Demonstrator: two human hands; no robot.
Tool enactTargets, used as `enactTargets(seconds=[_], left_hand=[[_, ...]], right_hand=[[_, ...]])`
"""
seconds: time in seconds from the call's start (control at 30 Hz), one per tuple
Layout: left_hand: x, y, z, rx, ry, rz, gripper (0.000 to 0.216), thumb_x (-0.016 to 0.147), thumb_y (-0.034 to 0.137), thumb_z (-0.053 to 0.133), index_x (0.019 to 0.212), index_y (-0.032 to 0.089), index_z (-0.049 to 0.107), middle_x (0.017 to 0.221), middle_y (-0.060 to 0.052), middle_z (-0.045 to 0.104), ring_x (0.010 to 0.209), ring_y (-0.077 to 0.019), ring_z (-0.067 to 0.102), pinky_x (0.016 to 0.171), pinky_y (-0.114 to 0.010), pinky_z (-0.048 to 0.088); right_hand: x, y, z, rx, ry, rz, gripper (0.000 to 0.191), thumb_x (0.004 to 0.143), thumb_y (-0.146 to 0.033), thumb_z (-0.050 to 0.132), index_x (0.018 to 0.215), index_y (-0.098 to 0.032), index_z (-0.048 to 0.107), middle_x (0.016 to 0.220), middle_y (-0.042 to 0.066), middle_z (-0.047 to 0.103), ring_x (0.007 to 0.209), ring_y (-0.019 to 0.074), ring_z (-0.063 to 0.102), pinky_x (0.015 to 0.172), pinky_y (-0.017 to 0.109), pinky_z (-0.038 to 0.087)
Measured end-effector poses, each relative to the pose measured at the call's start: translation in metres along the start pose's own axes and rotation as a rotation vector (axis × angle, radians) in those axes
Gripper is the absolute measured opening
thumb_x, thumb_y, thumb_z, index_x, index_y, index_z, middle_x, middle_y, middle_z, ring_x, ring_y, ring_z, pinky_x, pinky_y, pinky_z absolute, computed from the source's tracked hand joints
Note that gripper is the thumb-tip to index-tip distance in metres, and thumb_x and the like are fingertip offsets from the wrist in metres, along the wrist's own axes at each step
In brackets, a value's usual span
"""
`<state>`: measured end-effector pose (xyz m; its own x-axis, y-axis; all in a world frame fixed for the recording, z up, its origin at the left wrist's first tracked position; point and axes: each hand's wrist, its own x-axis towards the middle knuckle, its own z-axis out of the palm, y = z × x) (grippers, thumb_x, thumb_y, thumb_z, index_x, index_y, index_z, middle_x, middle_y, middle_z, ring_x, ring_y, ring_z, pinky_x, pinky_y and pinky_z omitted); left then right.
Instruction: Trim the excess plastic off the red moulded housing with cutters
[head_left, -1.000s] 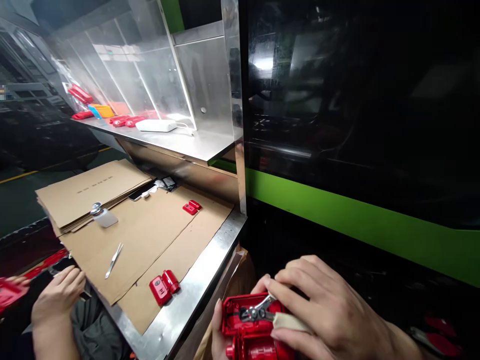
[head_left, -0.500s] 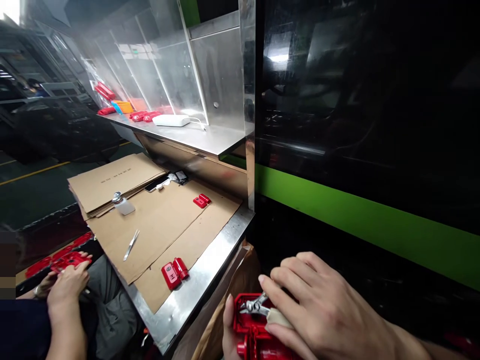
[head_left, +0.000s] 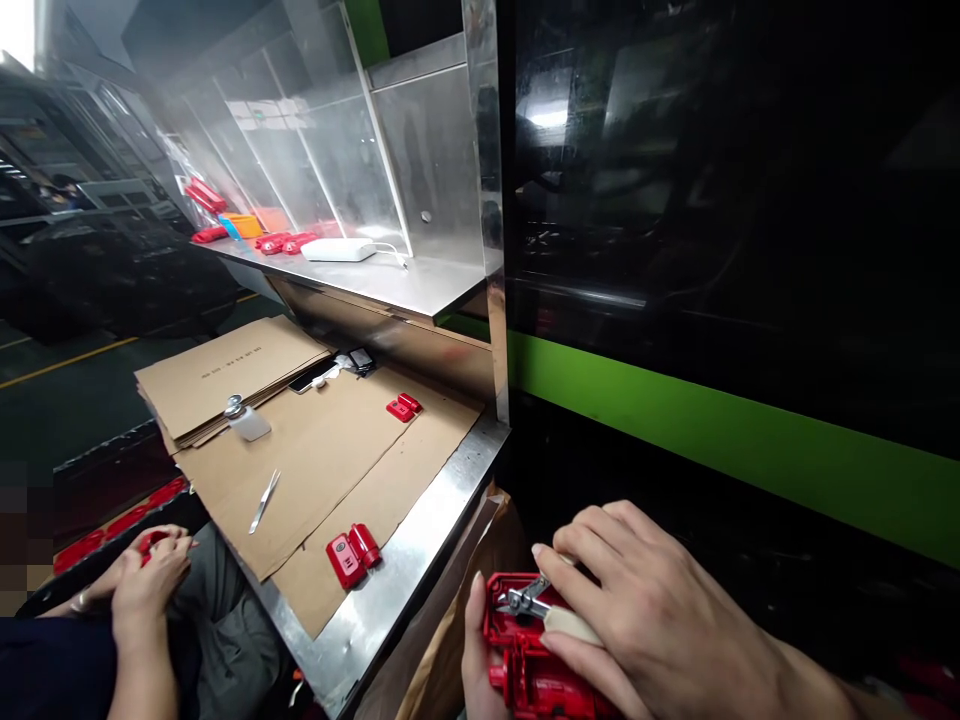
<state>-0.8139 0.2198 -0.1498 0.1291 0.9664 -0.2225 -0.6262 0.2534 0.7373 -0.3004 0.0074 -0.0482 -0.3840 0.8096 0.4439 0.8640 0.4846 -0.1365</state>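
Both hands work low at the bottom edge of the head view, just off the corner of the steel table (head_left: 420,560). Closed around a pair of small cutters (head_left: 529,597), the right hand (head_left: 645,620) grips the pale handle while the metal tips rest on the upper rim of a red plastic case (head_left: 525,660). From the near side, the left hand (head_left: 480,660) curls around that case, its thumb up along the left wall; the rest of this hand is cut off by the frame. The case sits in the gap between the table's edge and a dark machine with a green stripe (head_left: 712,440), above a brown bag (head_left: 457,580) that hangs touching the table's rim.

On the table, cardboard sheets (head_left: 322,460) cover nearly all the top and leave only a bare steel strip along the near edge. A red part (head_left: 352,553) lies close to that strip, another red part (head_left: 403,407) lies farther back, and tweezers (head_left: 264,500) and a small bottle (head_left: 244,420) lie well apart on the left. A shelf (head_left: 390,280) overhangs the back of the table.

At the lower left, another person's hands (head_left: 150,580) hold a red piece beside the table's left edge.
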Motion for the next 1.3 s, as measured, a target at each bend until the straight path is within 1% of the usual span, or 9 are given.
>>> enactTargets(seconds=[0.17, 0.37, 0.47, 0.63, 0.8, 0.87, 1.0, 1.13, 1.3], left_hand=[[-0.014, -0.016, 0.022, -0.006, -0.013, 0.11, 0.048, 0.096, 0.019, 0.06, 0.143, 0.024, 0.05, 0.125, -0.006, 0.071, 0.135, -0.0314, 0.051, 0.107, -0.057, 0.051], [-0.028, -0.039, 0.052, -0.003, 0.0, 0.19, 0.041, 0.096, 0.032, 0.062, 0.136, 0.028, 0.058, 0.143, -0.006, 0.059, 0.135, -0.0355, 0.051, 0.111, -0.059, 0.047], [-0.032, -0.046, 0.067, -0.005, 0.003, 0.19, 0.04, 0.095, 0.036, 0.064, 0.133, 0.025, 0.061, 0.122, -0.008, 0.072, 0.123, -0.0335, 0.062, 0.102, -0.059, 0.054], [-0.043, -0.054, 0.096, 0.001, -0.015, 0.213, 0.019, 0.091, 0.017, 0.065, 0.086, 0.032, 0.075, 0.064, 0.009, 0.074, 0.1, -0.0268, 0.073, 0.085, -0.04, 0.065], [-0.083, -0.147, 0.138, 0.116, -0.072, 0.131, 0.024, 0.092, 0.04, 0.063, 0.107, 0.055, 0.071, 0.086, 0.014, 0.078, 0.129, -0.0315, 0.056, 0.099, -0.049, 0.057], [-0.103, -0.207, 0.152, 0.202, -0.115, 0.031, 0.043, 0.088, 0.038, 0.065, 0.129, 0.05, 0.062, 0.113, 0.008, 0.075, 0.135, -0.0388, 0.047, 0.105, -0.062, 0.049], [-0.129, -0.289, 0.158, 0.363, -0.143, -0.11, 0.041, 0.09, 0.04, 0.06, 0.129, 0.052, 0.061, 0.129, 0.012, 0.065, 0.141, -0.0406, 0.034, 0.117, -0.058, 0.034], [-0.128, -0.3, 0.14, 0.505, -0.133, -0.158, 0.039, 0.091, 0.044, 0.06, 0.129, 0.054, 0.061, 0.135, 0.017, 0.059, 0.143, -0.0384, 0.031, 0.125, -0.053, 0.016], [-0.12, -0.297, 0.128, 0.667, -0.171, -0.196, 0.049, 0.092, 0.034, 0.06, 0.135, 0.056, 0.054, 0.139, 0.024, 0.053, 0.146, -0.0351, 0.03, 0.126, -0.055, 0.018]], right_hand=[[0.0, 0.0, 0.003, 0.007, -0.022, 0.016, 0.027, 0.084, -0.031, 0.07, 0.106, -0.016, 0.068, 0.092, 0.002, 0.066, 0.082, 0.0198, 0.055, 0.072, 0.039, 0.037], [0.001, -0.003, 0.007, 0.01, -0.043, 0.022, 0.022, 0.084, -0.032, 0.071, 0.099, -0.017, 0.068, 0.091, 0.002, 0.066, 0.081, 0.0195, 0.054, 0.072, 0.039, 0.038], [0.002, -0.004, 0.008, 0.001, -0.042, 0.043, 0.023, 0.082, -0.035, 0.073, 0.097, -0.017, 0.067, 0.089, 0.002, 0.065, 0.079, 0.0194, 0.052, 0.07, 0.038, 0.039], [0.001, -0.009, 0.012, -0.005, -0.008, 0.083, 0.028, 0.078, -0.035, 0.076, 0.097, -0.017, 0.067, 0.089, 0.001, 0.066, 0.079, 0.0195, 0.053, 0.071, 0.037, 0.04], [0.0, -0.016, 0.019, -0.011, -0.002, 0.132, 0.028, 0.078, -0.034, 0.076, 0.098, -0.017, 0.068, 0.089, 0.003, 0.066, 0.08, 0.0203, 0.053, 0.073, 0.037, 0.041], [0.0, -0.017, 0.022, -0.007, -0.013, 0.158, 0.026, 0.079, -0.033, 0.074, 0.098, -0.017, 0.068, 0.09, 0.003, 0.066, 0.081, 0.0207, 0.054, 0.073, 0.038, 0.041], [0.001, -0.019, 0.023, 0.012, -0.034, 0.185, 0.027, 0.081, -0.033, 0.072, 0.102, -0.016, 0.068, 0.093, 0.004, 0.067, 0.083, 0.021, 0.054, 0.074, 0.038, 0.04], [0.003, -0.022, 0.023, -0.029, -0.062, 0.173, 0.025, 0.078, -0.034, 0.074, 0.095, -0.016, 0.069, 0.089, 0.004, 0.067, 0.08, 0.0215, 0.054, 0.073, 0.04, 0.039], [0.003, -0.025, 0.023, -0.115, -0.034, 0.172, 0.026, 0.073, -0.036, 0.079, 0.088, -0.016, 0.07, 0.083, 0.003, 0.067, 0.074, 0.0202, 0.052, 0.068, 0.038, 0.037]])
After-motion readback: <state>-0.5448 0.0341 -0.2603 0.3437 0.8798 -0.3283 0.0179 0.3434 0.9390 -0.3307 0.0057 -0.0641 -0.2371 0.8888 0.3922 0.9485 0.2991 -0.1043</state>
